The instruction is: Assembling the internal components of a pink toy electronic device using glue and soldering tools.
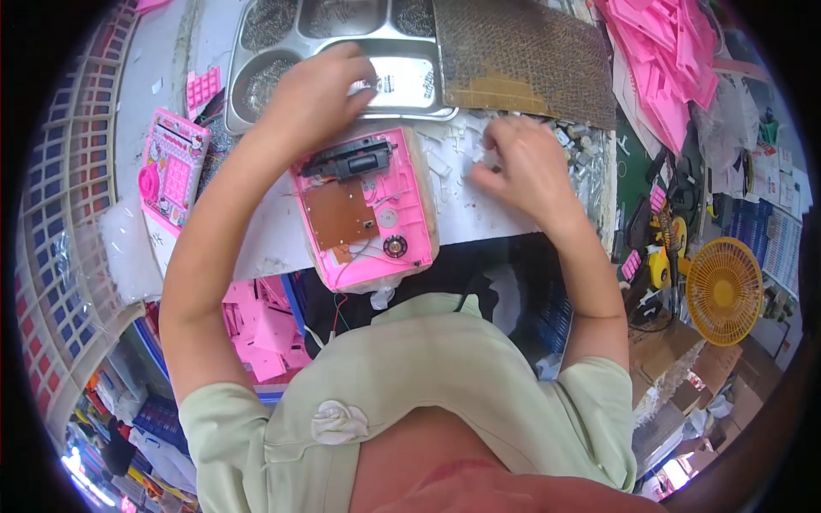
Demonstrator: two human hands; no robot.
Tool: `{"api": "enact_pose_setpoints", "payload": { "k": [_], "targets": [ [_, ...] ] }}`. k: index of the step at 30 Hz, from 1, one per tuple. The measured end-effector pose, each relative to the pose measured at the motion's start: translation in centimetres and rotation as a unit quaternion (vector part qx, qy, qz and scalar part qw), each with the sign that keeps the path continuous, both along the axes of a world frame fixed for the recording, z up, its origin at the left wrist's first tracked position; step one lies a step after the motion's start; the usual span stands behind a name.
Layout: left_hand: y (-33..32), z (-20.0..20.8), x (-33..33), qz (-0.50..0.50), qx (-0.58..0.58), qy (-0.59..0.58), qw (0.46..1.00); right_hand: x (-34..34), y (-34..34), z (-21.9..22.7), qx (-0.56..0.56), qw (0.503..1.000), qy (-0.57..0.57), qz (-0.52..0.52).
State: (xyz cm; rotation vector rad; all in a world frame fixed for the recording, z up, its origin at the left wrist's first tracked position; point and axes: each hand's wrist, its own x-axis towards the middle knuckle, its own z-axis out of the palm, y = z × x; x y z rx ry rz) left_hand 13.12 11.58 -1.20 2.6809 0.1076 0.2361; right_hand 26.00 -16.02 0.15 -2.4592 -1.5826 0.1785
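Note:
My left hand is over the front compartments of a metal tray, its fingers curled in. A small whitish patch shows between thumb and fingertips; whether it is a held part I cannot make out. Below that hand lies an opened pink plastic casing, inner side up. It holds a black mechanism, a brown circuit board, a small round speaker and thin wires. My right hand reaches among small white plastic parts, thumb and fingers apart.
Corrugated cardboard covers the tray's right side. Left stands a pink printed toy casing, beside a white plastic basket. Pink panels pile up at far right, above a yellow fan. More pink parts fill a blue crate below.

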Motion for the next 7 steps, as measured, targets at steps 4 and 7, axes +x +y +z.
{"api": "enact_pose_setpoints", "payload": {
  "k": [4,7],
  "targets": [
    [-0.3,-1.2,4.3,-0.051,0.130,0.057,0.989,0.3,-1.2,1.6,0.090,0.988,0.100,-0.072],
    [-0.3,-1.1,4.9,-0.067,0.122,0.064,0.988,0.3,-1.5,2.2,0.089,0.968,0.192,-0.136]
  ]
}}
